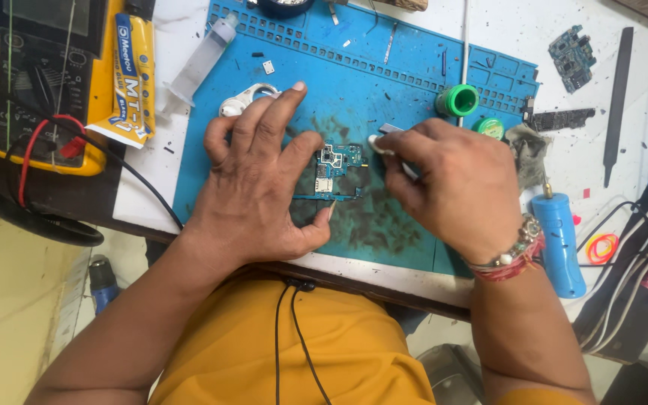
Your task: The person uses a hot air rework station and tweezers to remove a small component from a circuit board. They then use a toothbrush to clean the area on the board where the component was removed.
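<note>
A small blue circuit board [339, 166] lies on a stained blue work mat [384, 82]. My left hand [264, 180] rests flat on the mat beside it, with the forefinger and thumb bracketing the board's left and lower edges. My right hand [451, 187] is pinched on a small white swab or brush tip [378, 144] that touches the board's upper right corner. A beaded bracelet and red thread sit on my right wrist.
A yellow multimeter [39, 90] with red and black leads and a yellow glue tube [130, 71] lie at the left. A clear syringe [200, 64], two green pots [459, 99], a blue cylindrical tool [562, 240], a second circuit board [573, 56] and a dark file [618, 97] surround the mat.
</note>
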